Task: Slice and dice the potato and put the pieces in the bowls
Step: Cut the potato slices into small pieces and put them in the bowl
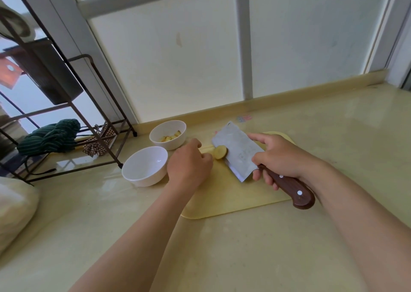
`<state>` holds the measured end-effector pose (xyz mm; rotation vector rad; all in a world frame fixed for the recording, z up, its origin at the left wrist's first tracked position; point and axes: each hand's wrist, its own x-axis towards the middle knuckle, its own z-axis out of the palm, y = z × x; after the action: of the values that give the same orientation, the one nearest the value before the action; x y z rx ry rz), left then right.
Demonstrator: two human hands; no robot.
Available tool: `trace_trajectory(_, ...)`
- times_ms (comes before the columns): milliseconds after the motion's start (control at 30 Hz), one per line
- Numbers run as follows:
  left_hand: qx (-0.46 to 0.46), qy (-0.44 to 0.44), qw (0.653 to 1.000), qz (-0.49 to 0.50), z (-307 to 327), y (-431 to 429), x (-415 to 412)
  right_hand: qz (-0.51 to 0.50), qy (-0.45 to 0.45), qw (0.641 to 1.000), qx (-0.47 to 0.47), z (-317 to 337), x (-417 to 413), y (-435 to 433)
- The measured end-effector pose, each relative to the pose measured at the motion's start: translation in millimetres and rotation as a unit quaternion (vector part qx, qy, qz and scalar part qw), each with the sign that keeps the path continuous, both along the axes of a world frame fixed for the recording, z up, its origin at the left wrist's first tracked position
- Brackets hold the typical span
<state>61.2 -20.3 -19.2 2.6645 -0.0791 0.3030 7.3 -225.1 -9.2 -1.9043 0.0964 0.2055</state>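
A potato piece (220, 152) is seen on a pale yellow cutting board (233, 199) laid on the glossy cream bench (222, 251); its cut face is turned toward the camera and the flat of a cleaver (235, 150) is set just beside it on the right. The cleaver is gripped by the right hand (280, 156), whose fingers are wrapped around the brown riveted wooden handle while the index finger is stretched along the top of the blade. The left hand (189, 165) is curled at the left end of the potato piece, fingers bent inward; whether the piece is actually pinched cannot be told, since the fingertips are hidden behind the knuckles. Two white bowls are placed left of the board; diced potato is held in the far bowl (168, 134), while nothing is seen in the near bowl (144, 166), which is touched by the left wrist's outline. A dark metal rack (93, 122) with a green striped cloth (50, 137) is seen at far left.
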Motion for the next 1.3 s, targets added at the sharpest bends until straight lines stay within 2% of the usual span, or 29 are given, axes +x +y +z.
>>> trace_trajectory(133,0.062,0.038,0.997,-0.023,4,-2,4,0.000,0.001,1.000,0.001,-1,-1,1)
trace_trajectory(233,0.071,0.061,0.994,-0.047,9,3,5,-0.001,0.001,1.000,0.003,-1,-1,1)
trace_trajectory(467,0.096,0.004,0.990,-0.100,-3,16,1,0.003,0.005,1.000,0.005,-1,-1,0)
trace_trajectory(600,0.107,-0.008,0.991,-0.082,-9,12,1,0.005,0.005,1.000,0.009,-2,0,1)
trace_trajectory(833,0.060,-0.026,0.998,-0.016,-16,0,11,-0.003,0.005,1.000,0.012,-2,0,1)
trace_trajectory(967,0.070,0.000,0.997,-0.017,-17,-1,14,-0.007,0.006,1.000,0.017,-1,-1,0)
trace_trajectory(1133,0.095,-0.004,0.991,-0.092,-7,11,13,-0.005,0.009,1.000,0.013,-1,0,-2)
trace_trajectory(1300,0.177,-0.040,0.963,-0.200,0,9,17,-0.004,0.015,1.000,0.009,0,0,-5)
